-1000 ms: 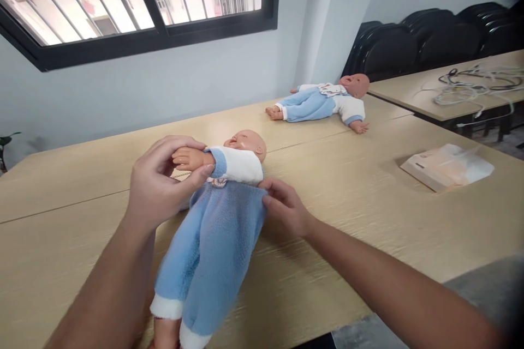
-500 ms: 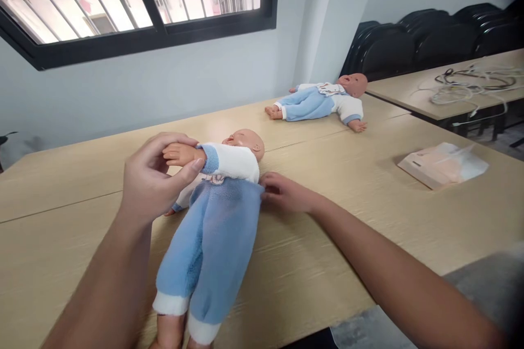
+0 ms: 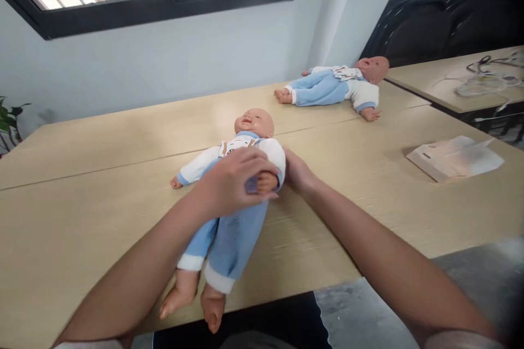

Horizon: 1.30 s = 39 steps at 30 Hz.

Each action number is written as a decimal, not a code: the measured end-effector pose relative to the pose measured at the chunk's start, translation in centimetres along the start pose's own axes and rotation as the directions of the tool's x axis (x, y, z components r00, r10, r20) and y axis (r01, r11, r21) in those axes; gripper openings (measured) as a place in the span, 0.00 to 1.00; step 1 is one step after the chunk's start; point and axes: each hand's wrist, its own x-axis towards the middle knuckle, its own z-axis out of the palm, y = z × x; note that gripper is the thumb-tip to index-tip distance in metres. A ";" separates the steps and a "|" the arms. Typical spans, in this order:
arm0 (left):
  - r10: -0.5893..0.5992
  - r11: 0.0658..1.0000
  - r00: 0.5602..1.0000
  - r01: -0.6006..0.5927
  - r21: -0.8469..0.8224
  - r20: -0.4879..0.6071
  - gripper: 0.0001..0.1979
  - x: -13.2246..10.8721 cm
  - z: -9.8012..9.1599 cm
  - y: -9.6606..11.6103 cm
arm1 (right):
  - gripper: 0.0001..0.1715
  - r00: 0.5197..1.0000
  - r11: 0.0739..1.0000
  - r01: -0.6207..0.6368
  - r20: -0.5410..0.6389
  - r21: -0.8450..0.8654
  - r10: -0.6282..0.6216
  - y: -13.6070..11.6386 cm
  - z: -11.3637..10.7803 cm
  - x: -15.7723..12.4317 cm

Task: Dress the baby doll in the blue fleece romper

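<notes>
A baby doll [image 3: 239, 240] in a white top and light blue trousers lies on its back on the table, head away from me and bare feet near the front edge. My left hand [image 3: 239, 182] wraps round the doll's forearm and wrist, holding it bent across the waist; the doll's small hand pokes out between thumb and fingers. Against the doll's side, under its sleeve, rests my right hand [image 3: 298, 170]; its fingertips are hidden behind the doll's body. The doll's other arm lies stretched out to the left.
A second doll [image 3: 321, 90] in matching clothes lies farther back on the table [image 3: 82, 229]. To the right is an opened pack of tissues [image 3: 454, 158]. White cables [image 3: 487, 84] lie on another table, with black chairs [image 3: 421, 27] stacked behind. A plant [image 3: 10, 122] shows at far left.
My left hand has brought the doll's arm down and rightward across its waist. The doll has rolled flatter onto its back, its face now turned up. My right hand stays at its side.
</notes>
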 end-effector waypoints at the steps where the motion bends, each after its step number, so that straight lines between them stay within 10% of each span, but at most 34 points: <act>1: 0.016 1.000 0.994 -0.014 -0.023 0.107 0.15 0.0 0.5 0.5 | 0.36 0.995 0.994 -0.066 0.075 0.087 0.059 -0.4 0.0 -0.2; 8: -0.124 0.978 0.894 0.185 -0.101 0.431 0.33 -2.9 0.7 3.3 | 0.25 0.931 0.947 -0.314 0.219 0.068 0.293 -2.2 -2.5 -0.8; 13: -0.260 0.958 0.927 0.282 -0.044 0.271 0.19 -10.8 -1.1 5.4 | 0.22 0.942 0.956 -0.282 0.210 0.080 0.261 -1.9 -3.8 -0.1; 16: -0.391 0.920 0.920 0.391 0.023 -0.004 0.18 -17.3 -1.0 6.4 | 0.25 0.961 0.969 -0.245 0.143 0.033 0.238 -1.9 -3.6 0.3; 20: -0.632 0.770 0.758 0.637 -0.023 -0.159 0.26 -24.2 0.6 7.2 | 0.23 0.998 0.928 -0.011 -0.064 -0.371 -0.014 -2.6 -2.5 -1.5; 22: -0.670 0.742 0.733 0.667 -0.068 -0.119 0.32 -26.0 1.9 7.5 | 0.20 0.920 0.737 0.134 -0.194 -0.662 -0.341 -2.5 -0.6 -4.6; 25: -0.673 0.739 0.729 0.669 -0.083 -0.124 0.35 -26.6 3.7 8.0 | 0.17 0.741 0.427 0.330 -0.050 -0.842 -0.670 -0.5 4.7 -12.1; 27: -0.661 0.749 0.731 0.656 -0.089 -0.170 0.32 -26.2 4.7 8.3 | 0.14 0.756 0.321 0.519 0.249 -0.792 -0.606 1.8 8.8 -17.2; 30: -0.650 0.759 0.732 0.641 -0.118 -0.204 0.30 -25.2 5.9 8.6 | 0.25 0.761 0.251 0.578 0.401 -0.776 -0.511 5.4 13.0 -22.1; 39: -0.630 0.763 0.725 0.644 -0.052 -0.279 0.33 -24.2 6.5 8.3 | 0.33 0.779 0.185 0.456 0.291 -0.870 -0.555 7.5 9.5 -22.4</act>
